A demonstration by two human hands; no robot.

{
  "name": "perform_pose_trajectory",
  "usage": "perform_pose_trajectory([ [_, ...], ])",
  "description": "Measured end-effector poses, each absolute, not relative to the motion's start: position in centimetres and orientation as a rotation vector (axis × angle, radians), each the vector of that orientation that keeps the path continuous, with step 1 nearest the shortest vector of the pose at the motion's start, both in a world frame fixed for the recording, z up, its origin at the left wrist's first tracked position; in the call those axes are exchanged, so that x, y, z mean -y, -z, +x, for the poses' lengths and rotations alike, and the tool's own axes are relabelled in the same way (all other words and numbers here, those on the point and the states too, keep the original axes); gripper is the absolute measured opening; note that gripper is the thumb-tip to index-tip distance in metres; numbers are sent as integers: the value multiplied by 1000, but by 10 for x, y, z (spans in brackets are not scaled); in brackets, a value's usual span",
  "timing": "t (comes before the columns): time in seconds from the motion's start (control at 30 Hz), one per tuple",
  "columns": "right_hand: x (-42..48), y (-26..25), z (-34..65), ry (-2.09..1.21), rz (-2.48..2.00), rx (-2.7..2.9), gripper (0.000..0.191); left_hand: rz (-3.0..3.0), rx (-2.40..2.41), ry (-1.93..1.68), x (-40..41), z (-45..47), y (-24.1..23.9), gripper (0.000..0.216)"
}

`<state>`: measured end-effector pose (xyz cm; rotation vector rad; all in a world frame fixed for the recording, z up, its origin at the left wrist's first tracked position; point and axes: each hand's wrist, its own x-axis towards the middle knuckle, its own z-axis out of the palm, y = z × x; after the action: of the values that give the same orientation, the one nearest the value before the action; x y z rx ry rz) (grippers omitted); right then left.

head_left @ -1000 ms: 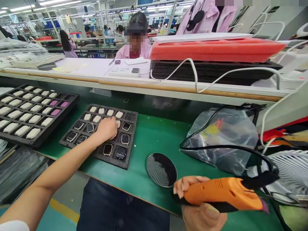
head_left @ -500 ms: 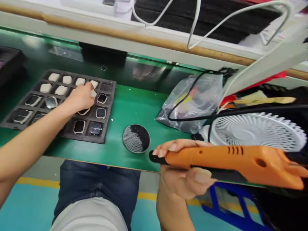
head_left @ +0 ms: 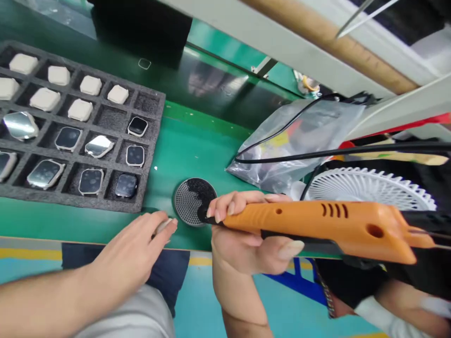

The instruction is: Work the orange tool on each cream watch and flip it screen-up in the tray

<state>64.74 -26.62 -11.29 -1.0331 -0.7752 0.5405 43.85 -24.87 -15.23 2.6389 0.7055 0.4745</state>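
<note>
My right hand [head_left: 246,234] is wrapped round an orange hand-held power tool [head_left: 310,220] with a black end, vent slots and thin metal prongs at its far right; its exact kind is unclear. My left hand [head_left: 141,244] is near the table's front edge, thumb and fingers pinching a small whitish piece [head_left: 162,226], mostly hidden. Between the hands lies a round perforated disc [head_left: 188,206], partly covered with black material. To the left, a dark foam tray [head_left: 151,145] holds several off-white watch-shaped pieces [head_left: 80,109] and several square watches [head_left: 90,181]. One inner compartment [head_left: 111,118] is bare.
A clear plastic bag [head_left: 282,136] and a white fan [head_left: 369,188] stand at the right, with black cables [head_left: 338,152] across them. A shelf edge [head_left: 338,42] runs overhead. At lower right, part of another person [head_left: 398,305] shows.
My left hand has moved from the tray towards me, carrying a whitish piece from the compartment that is now bare. The orange tool has shifted slightly left, and the view has turned.
</note>
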Motion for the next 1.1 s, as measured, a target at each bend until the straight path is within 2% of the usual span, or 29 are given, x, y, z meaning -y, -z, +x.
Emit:
perform_pose_trajectory([
  [0.07,264,114,647,-527,-1047,771,47,2709,-707,-497,252,437,161,55],
  [0.3,262,119,645,-492,-1075,771,47,2745,-728,-630,259,438,180,37],
  [0.73,265,120,645,-491,-1138,793,47,2700,-703,-674,257,439,180,38],
  [0.93,275,95,641,-546,-1153,771,36,2671,-644,-651,256,440,178,34],
  [1.1,286,81,624,-573,-1202,811,42,2616,-703,-704,255,443,176,28],
])
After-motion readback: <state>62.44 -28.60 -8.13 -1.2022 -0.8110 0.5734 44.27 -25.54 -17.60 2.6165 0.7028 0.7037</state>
